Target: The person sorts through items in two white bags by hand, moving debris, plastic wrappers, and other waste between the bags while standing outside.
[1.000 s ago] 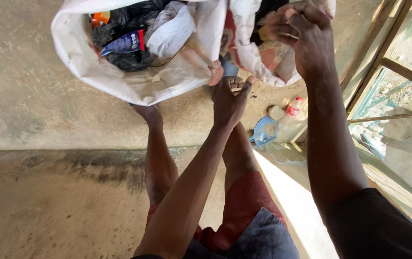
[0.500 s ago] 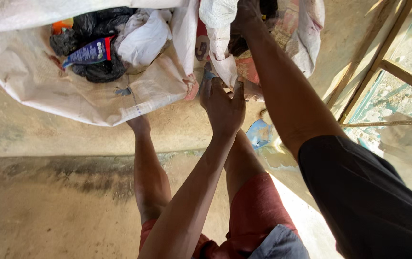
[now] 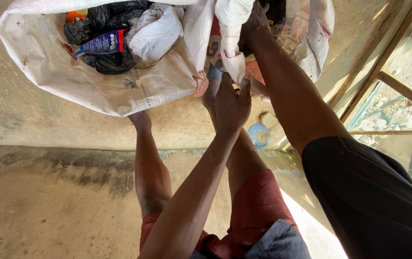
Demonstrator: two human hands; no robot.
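A large white woven sack (image 3: 96, 86) lies open on the concrete floor (image 3: 33, 211) at the far left, its mouth facing the camera. A second, printed sack (image 3: 311, 38) stands just right of it, the two rims touching at the centre. Inside the white sack lie black plastic bags (image 3: 105, 62), a crumpled white bag (image 3: 155, 33), a blue packet (image 3: 101, 43) and an orange item (image 3: 75, 15). The right hand (image 3: 256, 24) reaches down into the printed sack; its fingers are hidden, so its grip cannot be determined. The left hand (image 3: 231, 103) pinches the hanging white rim fold (image 3: 234, 60) of the printed sack between thumb and fingers. A blue scrap (image 3: 257, 134), possibly plastic, lies on the floor near the right leg.
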